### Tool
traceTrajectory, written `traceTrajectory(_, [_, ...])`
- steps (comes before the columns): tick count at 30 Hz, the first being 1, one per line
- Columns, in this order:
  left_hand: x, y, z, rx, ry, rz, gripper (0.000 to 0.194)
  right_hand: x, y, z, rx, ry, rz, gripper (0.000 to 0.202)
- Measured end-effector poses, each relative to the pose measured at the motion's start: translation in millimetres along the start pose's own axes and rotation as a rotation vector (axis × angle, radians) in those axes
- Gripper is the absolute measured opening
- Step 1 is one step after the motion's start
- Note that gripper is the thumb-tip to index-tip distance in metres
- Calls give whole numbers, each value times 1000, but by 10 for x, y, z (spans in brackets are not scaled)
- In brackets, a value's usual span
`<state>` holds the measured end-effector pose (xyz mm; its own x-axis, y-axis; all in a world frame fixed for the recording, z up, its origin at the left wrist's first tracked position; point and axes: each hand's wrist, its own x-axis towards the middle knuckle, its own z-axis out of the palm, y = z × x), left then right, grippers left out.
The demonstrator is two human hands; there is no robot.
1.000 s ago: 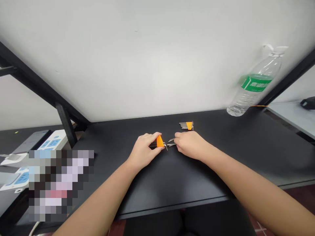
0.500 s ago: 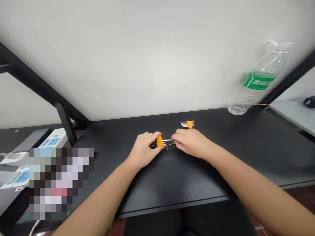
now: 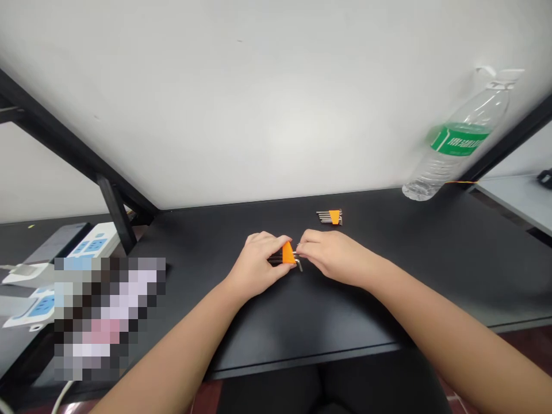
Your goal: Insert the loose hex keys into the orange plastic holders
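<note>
My left hand (image 3: pixel 259 261) is closed around an orange hex key holder (image 3: pixel 288 253), thumb and fingers gripping its two ends. Dark shafts extend from it under my palm, and the bent end of one hex key (image 3: pixel 301 265) sticks out on the right. My right hand (image 3: pixel 330 253) pinches the metal end of another hex key (image 3: pixel 295 253) right beside the holder; my fingertips hide most of it. Just beyond my right hand, a second orange holder with several silver hex keys (image 3: pixel 335 217) lies on the black table (image 3: pixel 328 322).
A clear plastic bottle with a green label (image 3: pixel 461 140) stands at the back right by the white wall (image 3: pixel 276 103). On the left are white power strips (image 3: pixel 106 233), cables and a blurred patch. A black metal frame (image 3: pixel 114 213) rises at the left.
My hands have come closer together, and the stretch of hex key shaft showing between them is much shorter. The holder has shifted slightly right with my left hand.
</note>
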<state>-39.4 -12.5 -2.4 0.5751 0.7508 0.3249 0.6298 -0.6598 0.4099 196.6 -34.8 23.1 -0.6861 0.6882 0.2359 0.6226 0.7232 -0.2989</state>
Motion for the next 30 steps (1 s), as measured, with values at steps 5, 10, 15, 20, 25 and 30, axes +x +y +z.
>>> traceTrajectory(5, [3,66,-4,-10,3,21,18,110,54,85,365,146,69,10])
traceTrajectory(10, [-9,-16,-18,23,66,-18,38,34,292,-32,265,97,153,11])
traceTrajectory(15, [-9,-52,-8,42,52,-61,38,-10,336,-22,-25,-174,187,13])
traceTrajectory(20, [-2,-54,2,49,34,-50,38,39,195,52,-220,-217,246,10])
traceTrajectory(25, [-3,-61,-9,68,29,-70,38,44,157,12,-81,-71,279,9])
traceTrajectory(30, [0,-51,-9,62,23,-53,36,37,144,24,9,44,164,9])
